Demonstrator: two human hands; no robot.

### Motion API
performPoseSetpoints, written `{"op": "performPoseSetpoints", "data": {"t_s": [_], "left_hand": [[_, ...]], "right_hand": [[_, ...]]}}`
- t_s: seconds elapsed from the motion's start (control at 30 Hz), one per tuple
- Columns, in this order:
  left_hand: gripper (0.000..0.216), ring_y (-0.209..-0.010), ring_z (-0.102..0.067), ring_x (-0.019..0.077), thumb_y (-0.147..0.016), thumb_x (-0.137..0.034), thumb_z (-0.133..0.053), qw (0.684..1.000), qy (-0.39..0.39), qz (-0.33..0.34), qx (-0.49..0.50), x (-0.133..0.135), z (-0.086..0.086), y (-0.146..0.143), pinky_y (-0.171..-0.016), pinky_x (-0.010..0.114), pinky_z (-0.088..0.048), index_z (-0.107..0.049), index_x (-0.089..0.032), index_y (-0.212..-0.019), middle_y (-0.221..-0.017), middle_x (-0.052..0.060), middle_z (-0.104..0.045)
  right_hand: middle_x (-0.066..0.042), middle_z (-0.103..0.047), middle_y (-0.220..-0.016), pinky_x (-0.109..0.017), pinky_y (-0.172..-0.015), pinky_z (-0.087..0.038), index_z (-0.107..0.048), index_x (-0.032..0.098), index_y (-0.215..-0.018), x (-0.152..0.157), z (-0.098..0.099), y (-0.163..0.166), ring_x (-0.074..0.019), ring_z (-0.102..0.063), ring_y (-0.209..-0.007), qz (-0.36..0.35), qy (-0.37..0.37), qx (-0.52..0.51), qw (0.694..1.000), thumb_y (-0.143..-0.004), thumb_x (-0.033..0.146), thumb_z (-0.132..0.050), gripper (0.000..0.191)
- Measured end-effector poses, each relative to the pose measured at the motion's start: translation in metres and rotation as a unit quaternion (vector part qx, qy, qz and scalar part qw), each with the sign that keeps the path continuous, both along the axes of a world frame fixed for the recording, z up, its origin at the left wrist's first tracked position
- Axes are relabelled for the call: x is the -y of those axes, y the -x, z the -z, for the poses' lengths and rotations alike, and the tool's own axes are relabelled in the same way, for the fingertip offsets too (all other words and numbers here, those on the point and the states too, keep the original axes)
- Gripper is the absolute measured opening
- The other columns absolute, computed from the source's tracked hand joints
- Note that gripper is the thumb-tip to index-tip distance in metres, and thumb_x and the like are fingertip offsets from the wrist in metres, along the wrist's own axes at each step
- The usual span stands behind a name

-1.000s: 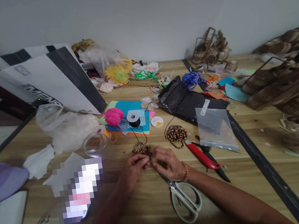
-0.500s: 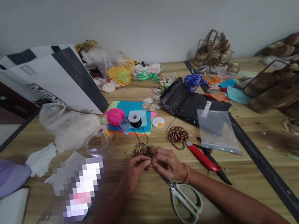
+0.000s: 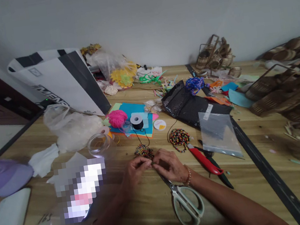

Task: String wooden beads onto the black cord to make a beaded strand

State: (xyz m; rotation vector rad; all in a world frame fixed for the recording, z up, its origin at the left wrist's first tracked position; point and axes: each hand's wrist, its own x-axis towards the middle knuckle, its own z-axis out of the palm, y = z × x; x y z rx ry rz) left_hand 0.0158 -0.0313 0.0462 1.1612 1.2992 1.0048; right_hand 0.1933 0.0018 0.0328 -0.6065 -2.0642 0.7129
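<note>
Left hand [image 3: 135, 171]: your thumb and forefinger are closed together at the tips; what sits between them is too small to tell
Right hand [image 3: 170, 164]: curled, its fingertips near those of the other; whether it grips something, you cannot tell from here
Small multicoloured bead cluster [image 3: 142, 150]: on the brown wood-grain desk [image 3: 149, 205], just beyond your fingertips; already gathered in a bunch, so this part seems well begun
Thin black cord [image 3: 148, 139]: it seems to run from the cluster to the white-ended spool of black cord [image 3: 137, 124], apparently uncut; the fine work at your fingertips seems unfinished
Larger multicoloured bead coil [image 3: 180, 140]: beside your right hand, untouched by you
Steel scissors with pale handles [image 3: 187, 204]: lying below your right hand, their blades partly hidden
Compared with one second ago: your view has turned slightly, so the desk things appear farther right; your hands keep almost the same pose, and the bead cluster shows no clear progress
</note>
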Motion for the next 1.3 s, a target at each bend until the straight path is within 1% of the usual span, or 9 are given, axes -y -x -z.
{"op": "performPoseSetpoints", "data": {"t_s": [0.07, 0.2, 0.27, 0.43, 0.67, 0.8, 0.93, 1.1, 1.3], "left_hand": [[0.013, -0.064, -0.055, 0.0153, -0.070, -0.028, -0.068, 1.000, -0.017, -0.004, -0.002, 0.001, -0.001, -0.001, -0.066, 0.026, -0.041, -0.069, -0.017, -0.063, -0.063, 0.000, -0.063], [0.009, -0.071, -0.057, 0.0162, -0.069, -0.025, -0.069, 0.997, -0.074, -0.007, 0.010, 0.002, -0.002, -0.003, -0.069, 0.026, -0.043, -0.071, -0.017, -0.065, -0.070, 0.002, -0.064], [0.009, -0.072, -0.058, 0.0160, -0.070, -0.025, -0.069, 0.996, -0.093, 0.007, 0.015, 0.002, -0.002, -0.003, -0.069, 0.026, -0.043, -0.072, -0.017, -0.066, -0.071, 0.003, -0.063], [0.009, -0.071, -0.057, 0.0151, -0.072, -0.024, -0.067, 0.993, -0.113, 0.020, 0.006, 0.001, -0.001, -0.002, -0.068, 0.025, -0.044, -0.071, -0.017, -0.068, -0.070, 0.002, -0.062], [0.014, -0.068, -0.057, 0.0154, -0.075, -0.027, -0.063, 0.993, -0.094, 0.027, -0.066, -0.001, 0.000, 0.003, -0.068, 0.026, -0.044, -0.068, -0.016, -0.067, -0.068, 0.002, -0.064], [0.014, -0.070, -0.059, 0.0168, -0.075, -0.027, -0.061, 0.985, -0.094, 0.031, -0.142, -0.006, -0.005, 0.016, -0.068, 0.027, -0.045, -0.069, -0.016, -0.071, -0.071, 0.004, -0.067], [0.009, -0.076, -0.062, 0.0180, -0.073, -0.020, -0.061, 0.963, -0.109, 0.083, -0.234, -0.011, -0.012, 0.032, -0.073, 0.028, -0.046, -0.069, -0.017, -0.073, -0.077, 0.004, -0.070], [0.013, -0.079, -0.060, 0.0185, -0.073, -0.013, -0.058, 0.915, -0.126, 0.158, -0.350, -0.013, -0.012, 0.038, -0.076, 0.029, -0.045, -0.070, -0.018, -0.075, -0.075, 0.004, -0.068], [0.012, -0.080, -0.059, 0.0185, -0.075, -0.010, -0.059, 0.884, -0.134, 0.219, -0.391, -0.011, -0.004, 0.036, -0.075, 0.029, -0.044, -0.069, -0.016, -0.074, -0.077, 0.005, -0.065]], "right_hand": [[-0.005, -0.061, -0.077, -0.030, -0.067, -0.046, -0.054, 0.019, -0.086, 0.001, 0.000, 0.000, -0.0170, -0.056, -0.072, 0.005, 0.007, -0.007, 1.000, -0.085, 0.022, -0.053, 0.003], [-0.009, -0.064, -0.087, -0.030, -0.072, -0.050, -0.054, 0.018, -0.097, 0.002, 0.002, 0.000, -0.0181, -0.060, -0.081, -0.006, 0.005, -0.021, 1.000, -0.083, 0.025, -0.058, 0.016], [-0.009, -0.066, -0.088, -0.027, -0.071, -0.050, -0.054, 0.018, -0.098, 0.002, 0.005, 0.000, -0.0168, -0.062, -0.079, -0.016, 0.005, -0.027, 1.000, -0.083, 0.024, -0.060, 0.017], [-0.004, -0.064, -0.072, -0.022, -0.059, -0.047, -0.058, 0.018, -0.087, 0.001, 0.009, 0.000, -0.0124, -0.058, -0.063, -0.006, 0.025, -0.039, 0.999, -0.088, 0.023, -0.056, 0.005], [-0.006, -0.062, -0.073, -0.026, -0.064, -0.047, -0.061, 0.018, -0.083, -0.002, 0.001, 0.000, -0.0148, -0.058, -0.067, -0.007, 0.026, -0.036, 0.999, -0.092, 0.025, -0.051, 0.016], [-0.006, -0.063, -0.076, -0.028, -0.066, -0.047, -0.061, 0.018, -0.081, -0.005, 0.004, -0.002, -0.0163, -0.058, -0.072, 0.035, 0.059, -0.060, 0.996, -0.091, 0.025, -0.052, 0.016], [-0.005, -0.061, -0.073, -0.028, -0.064, -0.046, -0.061, 0.018, -0.076, -0.009, 0.008, -0.004, -0.0162, -0.055, -0.071, 0.089, 0.099, -0.084, 0.988, -0.090, 0.027, -0.054, 0.018], [-0.004, -0.060, -0.071, -0.027, -0.061, -0.043, -0.061, 0.017, -0.074, -0.010, 0.008, -0.005, -0.0156, -0.054, -0.069, 0.099, 0.119, -0.092, 0.984, -0.089, 0.029, -0.056, 0.019], [-0.003, -0.060, -0.069, -0.025, -0.056, -0.041, -0.064, 0.016, -0.071, -0.012, 0.008, -0.005, -0.0142, -0.054, -0.065, 0.110, 0.177, -0.109, 0.972, -0.085, 0.033, -0.062, 0.022]]}}
